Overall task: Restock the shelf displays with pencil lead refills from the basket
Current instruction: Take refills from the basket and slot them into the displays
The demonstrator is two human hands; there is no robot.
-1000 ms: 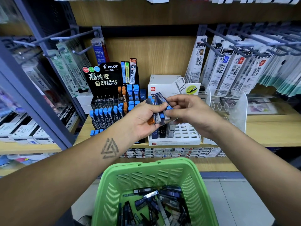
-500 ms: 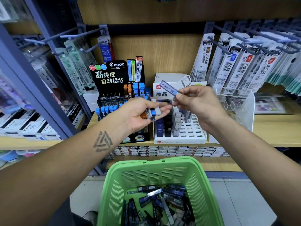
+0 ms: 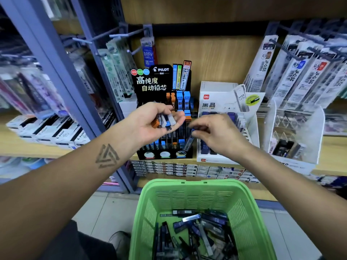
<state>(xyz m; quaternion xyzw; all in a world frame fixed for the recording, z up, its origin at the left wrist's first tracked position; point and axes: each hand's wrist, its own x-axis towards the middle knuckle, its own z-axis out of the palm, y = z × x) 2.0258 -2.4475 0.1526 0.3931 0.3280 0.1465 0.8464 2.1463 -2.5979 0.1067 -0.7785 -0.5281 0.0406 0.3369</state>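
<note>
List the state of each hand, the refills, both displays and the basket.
Left hand: palm up, gripping a bunch of refill cases.
Right hand: fingers pinching one dark refill, lowered near the Pilot display.
Pilot display: partly filled, slots free.
White display: partly stocked.
Green basket: holds many loose refills.
</note>
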